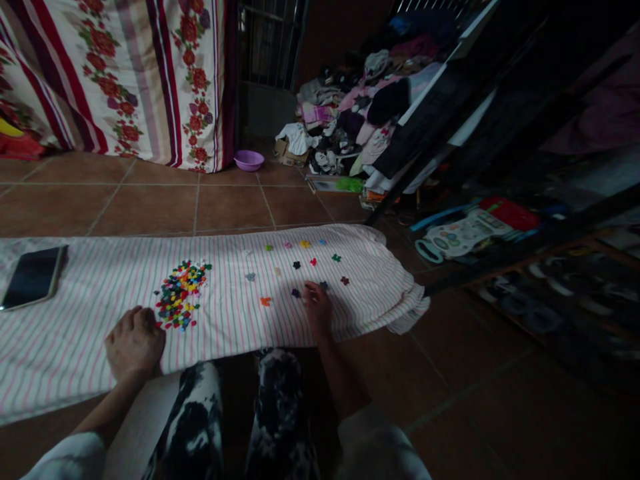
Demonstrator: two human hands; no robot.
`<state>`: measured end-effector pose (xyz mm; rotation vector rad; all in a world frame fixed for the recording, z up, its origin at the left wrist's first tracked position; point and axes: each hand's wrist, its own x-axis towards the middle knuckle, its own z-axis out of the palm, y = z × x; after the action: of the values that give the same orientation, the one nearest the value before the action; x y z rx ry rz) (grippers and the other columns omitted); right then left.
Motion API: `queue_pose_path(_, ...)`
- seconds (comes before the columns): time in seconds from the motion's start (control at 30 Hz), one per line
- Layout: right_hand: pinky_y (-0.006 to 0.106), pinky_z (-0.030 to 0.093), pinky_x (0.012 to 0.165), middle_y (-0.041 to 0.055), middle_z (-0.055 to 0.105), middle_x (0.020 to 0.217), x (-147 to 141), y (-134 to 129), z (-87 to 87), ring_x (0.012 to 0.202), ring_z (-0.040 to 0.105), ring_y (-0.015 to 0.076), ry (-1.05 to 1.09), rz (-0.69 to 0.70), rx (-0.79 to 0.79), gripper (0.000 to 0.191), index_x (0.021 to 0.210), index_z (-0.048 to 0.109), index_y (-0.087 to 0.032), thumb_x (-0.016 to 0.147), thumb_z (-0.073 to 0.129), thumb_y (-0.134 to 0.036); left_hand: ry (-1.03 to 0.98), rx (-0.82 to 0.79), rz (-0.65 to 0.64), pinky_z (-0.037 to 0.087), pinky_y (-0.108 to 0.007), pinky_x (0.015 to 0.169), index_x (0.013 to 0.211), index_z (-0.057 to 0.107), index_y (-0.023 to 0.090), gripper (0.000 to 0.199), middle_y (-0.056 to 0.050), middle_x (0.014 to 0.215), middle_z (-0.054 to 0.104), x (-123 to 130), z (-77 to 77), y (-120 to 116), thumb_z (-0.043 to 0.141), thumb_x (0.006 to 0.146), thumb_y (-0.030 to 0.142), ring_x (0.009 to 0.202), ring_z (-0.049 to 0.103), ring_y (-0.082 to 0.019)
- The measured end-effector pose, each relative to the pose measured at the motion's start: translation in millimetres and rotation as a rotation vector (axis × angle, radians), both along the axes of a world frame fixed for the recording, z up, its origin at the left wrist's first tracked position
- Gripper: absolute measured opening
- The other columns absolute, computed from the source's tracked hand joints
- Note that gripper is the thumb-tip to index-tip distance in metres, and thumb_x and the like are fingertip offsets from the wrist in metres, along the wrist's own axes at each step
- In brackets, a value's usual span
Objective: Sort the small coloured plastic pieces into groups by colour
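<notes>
My left hand (135, 341) rests on the striped cloth (230, 333) with its fingers curled under; whatever may be in them is hidden. Just right of it lies a mixed pile of small coloured beads (181, 297). My right hand (317, 303) is lowered to the cloth, fingers bent together, between a dark purple bead cluster (295, 293) and a dark blue one (324, 285). Anything it pinches is too small to make out. Several more single-colour clusters lie around it, among them an orange one (265, 302), a grey one (250, 277), a black one (297, 265) and a brown-red one (345, 281).
A phone (34, 278) lies at the cloth's left end. Beyond, on the tiled floor (150, 207), stand a purple basin (249, 160) and a heap of clothes (360, 113). A floral curtain (150, 80) hangs at the back left. Dark rack shelves (540, 293) stand at right.
</notes>
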<state>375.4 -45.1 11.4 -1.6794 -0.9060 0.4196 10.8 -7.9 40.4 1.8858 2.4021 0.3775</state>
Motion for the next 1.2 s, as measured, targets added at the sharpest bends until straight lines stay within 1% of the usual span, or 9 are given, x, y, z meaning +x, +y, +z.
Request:
queue_pose_path(0.07, 0.028, 0.052, 0.054, 0.0088, 0.069, 0.089, 27.6, -4.7, -3.4, 0.070, 0.062, 0.0177, -0.010, -0.068, -0.008, 0.042, 0.100, 0.065, -0.016, 0.079, 0.052, -0.050, 0.006, 0.010, -0.009, 0.040, -0.048, 0.100, 0.119, 0.055, 0.012, 0.039, -0.016, 0.137, 0.052, -0.1, -0.5, 0.0, 0.038, 0.086, 0.024, 0.125, 0.049, -0.031)
queue_pose_path(0.13, 0.028, 0.051, 0.057, 0.0086, 0.069, 0.088, 55.5, -8.8, -5.0, 0.071, 0.062, 0.0182, -0.059, -0.158, -0.017, 0.047, 0.101, 0.064, -0.016, 0.076, 0.054, -0.053, 0.013, 0.016, -0.012, 0.041, -0.048, 0.100, 0.120, 0.055, 0.012, 0.039, -0.016, 0.137, 0.052, -0.3, -0.6, 0.0, 0.039, 0.086, 0.024, 0.124, 0.049, -0.031)
queue_pose_path(0.27, 0.027, 0.048, 0.056, 0.0047, 0.066, 0.071, 104.0, -13.3, -4.2, 0.062, 0.060, 0.0166, -0.058, -0.301, -0.061, 0.044, 0.095, 0.065, -0.015, 0.072, 0.055, -0.051, 0.020, -0.004, -0.008, 0.041, -0.048, 0.099, 0.120, 0.055, 0.012, 0.040, -0.016, 0.138, 0.052, -0.7, -0.7, 0.2, 0.040, 0.085, 0.024, 0.124, 0.049, -0.032)
queue_pose_path(0.43, 0.030, 0.050, 0.057, 0.0021, 0.063, 0.060, 139.5, -11.4, -4.5, 0.056, 0.059, 0.0164, 0.052, -0.329, 0.006, 0.042, 0.087, 0.068, -0.014, 0.065, 0.063, -0.049, 0.022, 0.011, -0.009, 0.041, -0.050, 0.099, 0.121, 0.054, 0.011, 0.042, -0.017, 0.137, 0.052, -1.7, -3.2, 1.3, 0.042, 0.083, 0.023, 0.124, 0.050, -0.033)
queue_pose_path(0.6, 0.032, 0.053, 0.058, 0.0034, 0.066, 0.061, 150.2, -10.6, -11.4, 0.055, 0.060, 0.0162, 0.146, -0.320, 0.070, 0.042, 0.084, 0.071, -0.013, 0.061, 0.070, -0.048, -0.011, 0.001, -0.001, 0.039, -0.050, 0.102, 0.120, 0.056, 0.008, 0.041, -0.018, 0.136, 0.053, 0.2, -0.3, 2.0, 0.041, 0.084, 0.021, 0.126, 0.048, -0.034)
queue_pose_path(0.7, 0.033, 0.055, 0.061, 0.0053, 0.068, 0.067, 150.9, -11.4, -15.2, 0.059, 0.064, 0.0173, 0.174, -0.315, 0.114, 0.041, 0.085, 0.071, -0.013, 0.061, 0.072, -0.046, -0.031, -0.007, 0.012, 0.039, -0.051, 0.103, 0.119, 0.057, 0.010, 0.039, -0.017, 0.136, 0.053, 1.9, 2.3, 1.5, 0.041, 0.085, 0.021, 0.126, 0.048, -0.034)
queue_pose_path(0.83, 0.034, 0.056, 0.064, 0.0071, 0.070, 0.072, 151.6, -11.2, -18.0, 0.065, 0.066, 0.0188, 0.174, -0.299, 0.112, 0.042, 0.085, 0.071, -0.013, 0.062, 0.071, -0.048, -0.022, 0.020, 0.006, 0.039, -0.051, 0.102, 0.119, 0.057, 0.011, 0.039, -0.017, 0.136, 0.053, 2.5, 2.5, 0.3, 0.042, 0.084, 0.022, 0.126, 0.048, -0.034)
queue_pose_path(1.07, 0.034, 0.054, 0.064, 0.0055, 0.068, 0.068, 156.7, -7.5, -16.7, 0.062, 0.063, 0.0176, 0.088, -0.258, 0.057, 0.048, 0.090, 0.072, -0.013, 0.064, 0.065, -0.053, -0.032, -0.021, 0.020, 0.038, -0.050, 0.103, 0.119, 0.056, 0.013, 0.040, -0.016, 0.138, 0.051, 3.4, 5.0, 0.2, 0.038, 0.085, 0.025, 0.127, 0.047, -0.034)
queue_pose_path(1.2, 0.033, 0.051, 0.063, 0.0065, 0.069, 0.068, 164.8, -6.4, -18.3, 0.062, 0.061, 0.0189, -0.045, -0.272, -0.027, 0.049, 0.090, 0.073, -0.012, 0.066, 0.060, -0.052, -0.032, 0.001, 0.012, 0.038, -0.051, 0.102, 0.120, 0.056, 0.012, 0.041, -0.017, 0.137, 0.052, 4.7, 6.1, -0.1, 0.039, 0.085, 0.023, 0.127, 0.047, -0.034)
